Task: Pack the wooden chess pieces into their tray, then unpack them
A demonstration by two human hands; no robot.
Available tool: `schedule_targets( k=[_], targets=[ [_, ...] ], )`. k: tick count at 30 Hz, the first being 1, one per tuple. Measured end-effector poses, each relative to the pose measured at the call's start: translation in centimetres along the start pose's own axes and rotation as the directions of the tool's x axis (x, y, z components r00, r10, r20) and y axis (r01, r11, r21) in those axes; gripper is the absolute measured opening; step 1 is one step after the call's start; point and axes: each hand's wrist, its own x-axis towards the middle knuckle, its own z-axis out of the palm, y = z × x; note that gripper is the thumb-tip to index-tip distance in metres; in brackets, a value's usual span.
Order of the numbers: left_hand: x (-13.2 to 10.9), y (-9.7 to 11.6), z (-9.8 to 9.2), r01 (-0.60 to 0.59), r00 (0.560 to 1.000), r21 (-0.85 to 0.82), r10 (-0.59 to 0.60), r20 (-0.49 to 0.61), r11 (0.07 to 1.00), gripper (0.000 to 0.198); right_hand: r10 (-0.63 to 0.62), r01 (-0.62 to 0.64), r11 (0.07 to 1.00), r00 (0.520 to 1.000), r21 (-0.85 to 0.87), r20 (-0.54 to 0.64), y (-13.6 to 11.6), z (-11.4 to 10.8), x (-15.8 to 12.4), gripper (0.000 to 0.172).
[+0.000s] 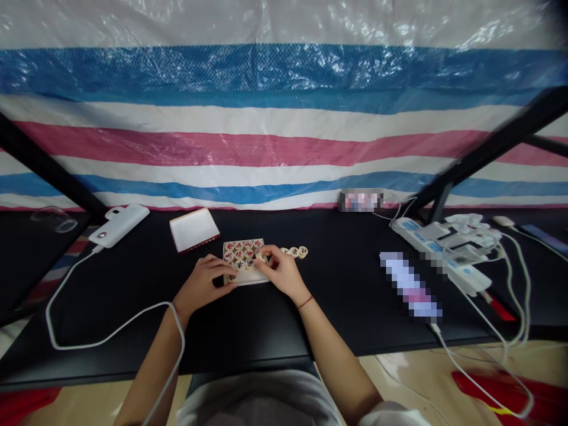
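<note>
A shallow white box (252, 277) on the black table holds rows of round Chinese chess pieces (238, 255), red characters in the back rows and dark ones in front. My left hand (205, 283) grips the box's near left corner, its fingers touching a chess piece (232, 277) in the front row. At the box's right side, my right hand (284, 271) pinches a chess piece (261, 257) at the end of the third row; my fingers partly cover it. Several loose pieces (302, 252) lie in a line just beyond my right hand.
A white box lid (195, 229) lies behind my left hand. A white power bank (119, 226) with a cable (106, 342) sits at left, the cable crossing my left forearm. To the right are a blurred phone (410, 287), a power strip (444, 254) and tangled cords. Striped sheeting (266, 148) hangs behind.
</note>
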Motion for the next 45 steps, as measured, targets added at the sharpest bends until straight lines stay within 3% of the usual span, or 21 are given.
schedule_targets(
  k=[12,17,21,26,30,45],
  targets=[
    [-0.1,0.5,0.2,0.002,1.0,0.062,-0.002,0.002,0.998,0.008,-0.01,0.01,1.0,1.0,-0.005,0.024,0.1,0.3,-0.1,0.026],
    [-0.2,0.3,0.3,0.009,1.0,0.068,-0.011,0.026,0.998,0.011,-0.18,0.181,0.983,0.984,-0.034,0.015,0.5,0.7,-0.2,0.021],
    [-0.2,0.3,0.1,0.029,0.999,0.02,-0.028,-0.039,0.999,0.016,-0.275,0.291,0.932,0.956,-0.215,0.101,-0.6,1.3,-0.8,0.018],
    [0.1,0.5,0.6,0.089,0.979,-0.018,-0.091,-0.18,0.996,0.021,-0.29,0.391,0.795,0.916,-0.464,0.276,-2.3,2.9,-1.4,0.014],
    [0.3,0.5,1.0,0.098,0.976,-0.008,-0.098,-0.197,0.995,0.024,-0.263,0.392,0.759,0.915,-0.52,0.306,-2.7,3.7,-1.4,0.017],
    [0.3,0.3,1.1,0.102,0.968,0.0,-0.099,-0.23,0.995,0.023,-0.243,0.342,0.78,0.937,-0.524,0.251,-2.2,3.9,-1.8,0.02]
  ],
)
